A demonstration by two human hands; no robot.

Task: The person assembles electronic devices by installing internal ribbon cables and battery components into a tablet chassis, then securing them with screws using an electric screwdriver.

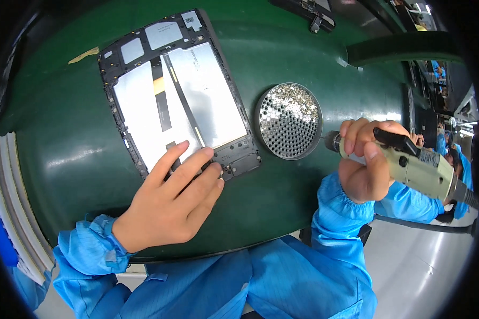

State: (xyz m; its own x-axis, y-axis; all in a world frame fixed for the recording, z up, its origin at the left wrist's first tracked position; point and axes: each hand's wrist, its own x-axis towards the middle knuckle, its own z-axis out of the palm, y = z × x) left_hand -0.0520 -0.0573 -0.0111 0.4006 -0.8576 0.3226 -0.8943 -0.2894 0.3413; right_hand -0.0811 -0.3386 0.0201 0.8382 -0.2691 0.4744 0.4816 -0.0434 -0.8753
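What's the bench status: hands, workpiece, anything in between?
Left hand over lower end of opened tablet. Right hand gripping powered screwdriver. Tablet flat, internals exposed. Round tray between tablet and screwdriver.

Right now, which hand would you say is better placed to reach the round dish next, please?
Probably the right hand: it grips the power screwdriver, aimed toward the nearby round dish, while the left hand lies on the opened tablet.

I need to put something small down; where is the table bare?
Bare green table between the white stack and the opened tablet; also below the round screw dish, between left hand and right sleeve. Crowded: the narrow gap between tablet and dish.
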